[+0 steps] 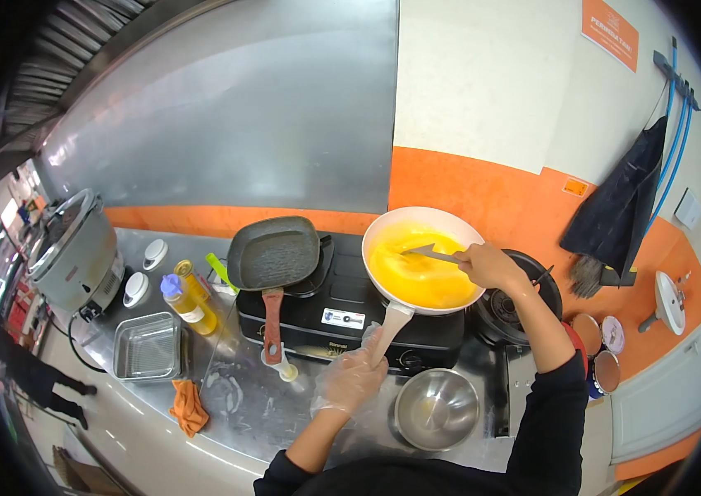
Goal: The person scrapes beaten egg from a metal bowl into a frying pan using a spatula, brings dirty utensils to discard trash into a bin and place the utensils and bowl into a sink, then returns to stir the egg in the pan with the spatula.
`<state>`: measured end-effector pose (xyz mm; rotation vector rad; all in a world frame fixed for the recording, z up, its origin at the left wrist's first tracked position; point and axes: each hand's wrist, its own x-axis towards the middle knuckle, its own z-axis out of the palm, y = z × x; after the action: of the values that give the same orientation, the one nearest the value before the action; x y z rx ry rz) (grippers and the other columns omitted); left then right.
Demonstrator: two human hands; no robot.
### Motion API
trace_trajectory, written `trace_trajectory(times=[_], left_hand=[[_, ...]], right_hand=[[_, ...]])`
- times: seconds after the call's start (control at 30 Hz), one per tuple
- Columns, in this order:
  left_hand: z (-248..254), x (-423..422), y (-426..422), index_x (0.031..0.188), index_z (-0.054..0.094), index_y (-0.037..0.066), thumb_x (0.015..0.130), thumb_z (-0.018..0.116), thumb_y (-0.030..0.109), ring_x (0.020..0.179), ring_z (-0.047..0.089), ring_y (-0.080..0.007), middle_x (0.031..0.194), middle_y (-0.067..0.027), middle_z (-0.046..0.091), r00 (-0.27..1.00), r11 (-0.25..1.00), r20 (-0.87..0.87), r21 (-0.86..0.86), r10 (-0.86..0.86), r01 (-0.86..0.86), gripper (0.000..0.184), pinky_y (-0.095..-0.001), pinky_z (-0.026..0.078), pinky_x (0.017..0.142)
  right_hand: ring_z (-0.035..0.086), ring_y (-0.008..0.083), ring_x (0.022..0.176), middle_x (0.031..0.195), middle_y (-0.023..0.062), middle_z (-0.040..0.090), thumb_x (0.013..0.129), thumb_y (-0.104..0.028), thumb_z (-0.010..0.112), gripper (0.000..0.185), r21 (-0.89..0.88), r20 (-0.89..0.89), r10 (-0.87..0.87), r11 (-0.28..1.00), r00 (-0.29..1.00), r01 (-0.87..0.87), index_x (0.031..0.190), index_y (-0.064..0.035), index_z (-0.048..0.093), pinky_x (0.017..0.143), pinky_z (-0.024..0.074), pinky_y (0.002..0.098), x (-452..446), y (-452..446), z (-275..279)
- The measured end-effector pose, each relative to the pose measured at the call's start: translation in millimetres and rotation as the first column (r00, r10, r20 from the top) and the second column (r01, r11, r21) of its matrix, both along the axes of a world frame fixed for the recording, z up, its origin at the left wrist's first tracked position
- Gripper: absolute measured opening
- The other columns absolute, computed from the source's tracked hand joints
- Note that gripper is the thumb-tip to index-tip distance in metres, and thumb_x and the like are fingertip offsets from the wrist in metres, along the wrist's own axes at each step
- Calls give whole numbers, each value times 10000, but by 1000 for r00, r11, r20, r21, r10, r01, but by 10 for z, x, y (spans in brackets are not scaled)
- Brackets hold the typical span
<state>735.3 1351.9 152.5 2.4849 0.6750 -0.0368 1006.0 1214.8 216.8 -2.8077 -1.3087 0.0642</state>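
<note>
My left hand (349, 380), in a clear plastic glove, is wrapped around the pale handle of a cream-coloured frying pan (406, 215). The pan is over the right side of a black two-burner gas stove (352, 285), slightly tilted, and holds a wide layer of yellow liquid that looks like beaten egg (416, 279). Bare and closed, my right hand (489, 268) grips a grey spatula (441, 255) whose blade dips into the yellow liquid. On the left burner sits a dark square grill pan (276, 252) with a reddish-brown handle.
A steel bowl (437, 411) stands in front of the stove. To the left are a glass dish (148, 347), oil bottles (193, 310), an orange cloth (189, 409) and a large rice cooker (77, 256). Another black burner (507, 310) is on the right. A person (40, 368) stands far left.
</note>
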Motion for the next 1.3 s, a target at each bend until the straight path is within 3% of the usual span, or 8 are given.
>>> trace_trajectory(times=[0.17, 0.33, 0.57, 0.63, 0.7, 0.87, 1.13, 1.3], left_hand=[[19, -7, -12, 1414, 386, 276, 883, 509, 376, 900, 644, -379, 993, -190, 666, 1000, 1000, -9, 13, 6, -6, 553, -475, 500, 820], [-11, -9, -3, 1413, 390, 276, 885, 506, 380, 900, 646, -375, 999, -183, 667, 1000, 1000, -1, 15, 8, -8, 551, -475, 502, 813], [-10, -5, -6, 1410, 398, 262, 881, 510, 377, 885, 649, -365, 969, -178, 672, 1000, 1000, 10, 23, -3, 2, 553, -467, 506, 805], [-48, 5, 8, 1410, 398, 261, 881, 509, 376, 886, 649, -363, 962, -177, 673, 1000, 1000, 8, 22, -3, 2, 553, -466, 506, 803], [-110, 22, 32, 1420, 373, 307, 854, 533, 417, 962, 625, -393, 1067, -199, 648, 1000, 998, 6, -57, 18, -17, 598, -473, 479, 865], [-65, 17, 20, 1419, 377, 302, 854, 535, 411, 954, 625, -399, 1055, -212, 647, 1000, 998, -10, -59, 26, -27, 597, -477, 477, 862], [-29, 6, 12, 1421, 369, 320, 856, 531, 413, 930, 629, -406, 1033, -215, 652, 1000, 998, 0, -55, 20, -20, 595, -481, 482, 848], [-40, 24, 30, 1418, 365, 345, 852, 536, 425, 917, 632, -405, 1028, -215, 652, 999, 996, -30, -80, 25, -28, 597, -483, 485, 844]], right_hand=[[646, 320, 833, 906, 172, 672, 890, -166, 544, 288, -62, -105, -22, 998, 994, 16, 1146, -134, 673, 790, 501, 421, -150, -197, 319], [637, 325, 822, 873, 175, 671, 881, -167, 554, 278, -160, -109, 86, 982, 990, -103, 1122, -109, 680, 763, 489, 419, -232, -375, 553], [636, 320, 799, 848, 146, 678, 867, -179, 573, 254, -261, -170, -6, 964, 985, -39, 1078, -116, 700, 758, 489, 406, -571, -449, 960], [634, 284, 684, 745, 129, 677, 880, -198, 585, 236, -303, -141, 16, 951, 990, -58, 1082, -186, 707, 660, 485, 387, -578, -489, 981], [638, 287, 693, 759, 126, 681, 875, -199, 588, 238, -329, -123, -6, 944, 992, -35, 1078, -206, 709, 661, 490, 392, -616, -502, 1029], [648, 297, 721, 777, 119, 683, 850, -187, 596, 253, -418, -11, -32, 908, 999, 25, 1066, -243, 713, 675, 505, 413, -616, -493, 980], [663, 286, 834, 884, 103, 690, 821, -148, 566, 229, -373, 108, -141, 912, 984, 172, 987, -175, 721, 712, 523, 415, -222, -385, 728], [668, 288, 843, 892, 103, 689, 815, -130, 562, 217, -270, 182, -121, 948, 976, 168, 970, -150, 712, 714, 532, 410, 36, -272, 435]])
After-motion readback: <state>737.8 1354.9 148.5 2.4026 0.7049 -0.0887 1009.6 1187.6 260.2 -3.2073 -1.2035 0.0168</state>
